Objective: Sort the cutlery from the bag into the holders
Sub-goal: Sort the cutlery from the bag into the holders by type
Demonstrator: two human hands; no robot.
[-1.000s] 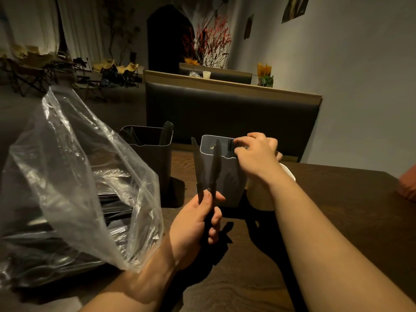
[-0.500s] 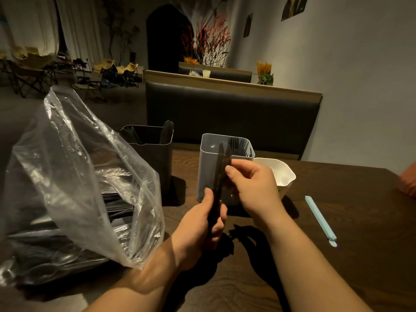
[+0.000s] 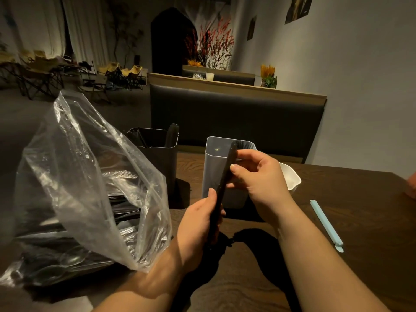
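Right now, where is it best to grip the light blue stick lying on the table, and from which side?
Pinch the light blue stick at its middle, across the narrow width, from above. It lies flat on the table, long and thin, with bare wood along both long sides, which leaves room to close on it. The right hand is nearest, but it pinches the black utensil.

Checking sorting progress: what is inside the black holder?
In the black holder a dark cutlery handle pokes above the rim at right; thinner dark pieces lean at left. Its walls hide the rest.
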